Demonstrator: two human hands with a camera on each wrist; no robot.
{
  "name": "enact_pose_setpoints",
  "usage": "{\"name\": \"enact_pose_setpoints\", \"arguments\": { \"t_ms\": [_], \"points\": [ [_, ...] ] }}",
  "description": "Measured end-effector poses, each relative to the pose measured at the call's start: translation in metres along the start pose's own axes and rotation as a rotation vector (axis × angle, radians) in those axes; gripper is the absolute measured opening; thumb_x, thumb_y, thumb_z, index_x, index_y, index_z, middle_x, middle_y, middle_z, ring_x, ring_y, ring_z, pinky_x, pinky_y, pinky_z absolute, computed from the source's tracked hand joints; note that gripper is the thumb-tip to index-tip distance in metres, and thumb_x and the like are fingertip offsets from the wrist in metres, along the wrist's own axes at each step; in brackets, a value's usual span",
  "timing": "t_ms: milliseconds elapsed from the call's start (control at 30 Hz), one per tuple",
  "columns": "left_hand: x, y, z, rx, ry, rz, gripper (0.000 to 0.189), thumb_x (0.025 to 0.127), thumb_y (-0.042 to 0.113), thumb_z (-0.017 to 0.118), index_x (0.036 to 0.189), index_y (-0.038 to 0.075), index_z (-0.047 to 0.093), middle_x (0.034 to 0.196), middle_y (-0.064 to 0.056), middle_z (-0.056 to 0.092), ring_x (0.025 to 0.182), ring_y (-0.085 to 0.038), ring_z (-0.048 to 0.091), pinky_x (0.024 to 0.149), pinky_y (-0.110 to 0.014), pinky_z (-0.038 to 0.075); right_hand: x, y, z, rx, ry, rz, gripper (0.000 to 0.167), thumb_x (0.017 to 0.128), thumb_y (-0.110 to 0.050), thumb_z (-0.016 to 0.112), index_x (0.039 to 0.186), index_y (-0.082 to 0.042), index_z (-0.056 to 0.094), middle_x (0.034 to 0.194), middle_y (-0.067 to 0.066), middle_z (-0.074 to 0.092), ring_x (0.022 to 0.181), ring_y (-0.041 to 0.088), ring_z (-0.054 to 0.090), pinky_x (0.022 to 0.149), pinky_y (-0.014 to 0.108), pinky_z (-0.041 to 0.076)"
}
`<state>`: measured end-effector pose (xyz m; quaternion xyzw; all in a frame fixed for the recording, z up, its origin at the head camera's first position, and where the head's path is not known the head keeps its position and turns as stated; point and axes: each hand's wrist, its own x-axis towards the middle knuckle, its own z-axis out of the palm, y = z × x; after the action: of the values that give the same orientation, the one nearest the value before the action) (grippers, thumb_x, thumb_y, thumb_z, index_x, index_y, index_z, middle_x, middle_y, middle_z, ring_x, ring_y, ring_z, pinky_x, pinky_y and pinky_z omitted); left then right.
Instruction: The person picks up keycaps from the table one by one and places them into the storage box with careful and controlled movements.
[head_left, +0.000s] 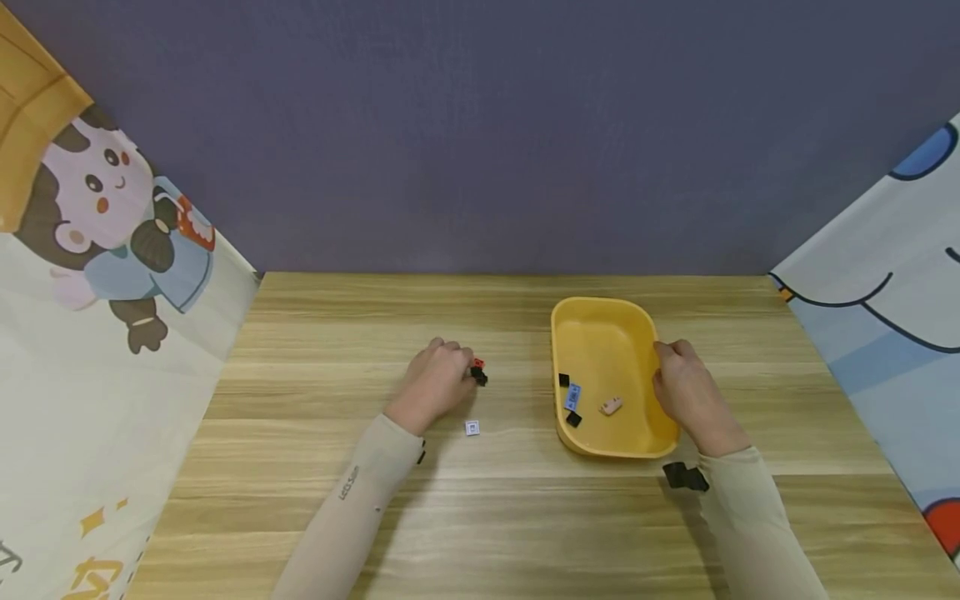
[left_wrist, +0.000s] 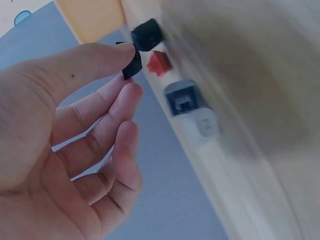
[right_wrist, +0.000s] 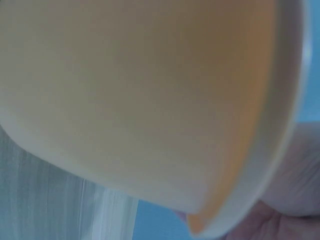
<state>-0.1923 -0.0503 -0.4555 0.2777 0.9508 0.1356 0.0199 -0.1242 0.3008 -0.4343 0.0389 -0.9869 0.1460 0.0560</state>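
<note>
My left hand (head_left: pixel 435 379) is low over the table, left of the bin. In the left wrist view its thumb and fingertip pinch a small black piece (left_wrist: pixel 132 64). Close by the fingertips lie a second black piece (left_wrist: pixel 147 35), a red piece (left_wrist: pixel 159 63), a dark square piece (left_wrist: pixel 181 97) and a pale piece (left_wrist: pixel 206 122). My right hand (head_left: pixel 688 392) grips the right rim of a yellow plastic bin (head_left: pixel 603 303). Inside the bin are a blue piece (head_left: pixel 572 397), a pinkish piece (head_left: pixel 611 406) and small black pieces (head_left: pixel 573 419).
A white square tile (head_left: pixel 472 427) lies on the wood-grain table (head_left: pixel 337 317), between the left wrist and the bin. A dark blue wall (head_left: pixel 480 142) rises behind the table. Printed cartoon panels (head_left: pixel 112 208) stand at both sides. A black device (head_left: pixel 684 477) sits by the right cuff.
</note>
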Motion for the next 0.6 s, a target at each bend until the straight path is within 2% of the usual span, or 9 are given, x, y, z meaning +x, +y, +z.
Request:
{"name": "enact_pose_setpoints", "arguments": {
  "t_ms": [233, 400, 600],
  "points": [
    [0.0, 0.01, -0.007, -0.052, -0.008, 0.032, 0.019, 0.088, 0.02, 0.078, 0.103, 0.01, 0.075, 0.095, -0.003, 0.069, 0.088, -0.021, 0.061, 0.076, -0.033, 0.053, 0.001, 0.0, 0.001, 0.004, -0.029, 0.014, 0.038, 0.089, 0.012, 0.053, 0.125, 0.024, 0.049, 0.107, 0.038, 0.049, 0.093, 0.048, 0.058, 0.078, 0.057, 0.053],
    [0.001, 0.019, -0.008, -0.099, -0.01, 0.077, 0.017, 0.089, 0.02, 0.075, 0.104, 0.011, 0.075, 0.095, 0.0, 0.068, 0.092, -0.019, 0.062, 0.076, -0.031, 0.053, 0.001, 0.001, 0.001, -0.002, -0.029, 0.011, 0.038, 0.089, 0.011, 0.053, 0.124, 0.024, 0.049, 0.106, 0.038, 0.049, 0.092, 0.049, 0.057, 0.078, 0.057, 0.053],
    [0.017, 0.037, -0.012, -0.105, -0.024, 0.116, 0.018, 0.091, 0.024, 0.074, 0.105, 0.013, 0.075, 0.098, 0.0, 0.069, 0.092, -0.017, 0.062, 0.078, -0.031, 0.053, 0.001, 0.001, 0.002, 0.006, -0.025, 0.017, 0.038, 0.089, 0.012, 0.053, 0.124, 0.025, 0.049, 0.106, 0.039, 0.048, 0.091, 0.048, 0.056, 0.077, 0.057, 0.052]
  ]
}}
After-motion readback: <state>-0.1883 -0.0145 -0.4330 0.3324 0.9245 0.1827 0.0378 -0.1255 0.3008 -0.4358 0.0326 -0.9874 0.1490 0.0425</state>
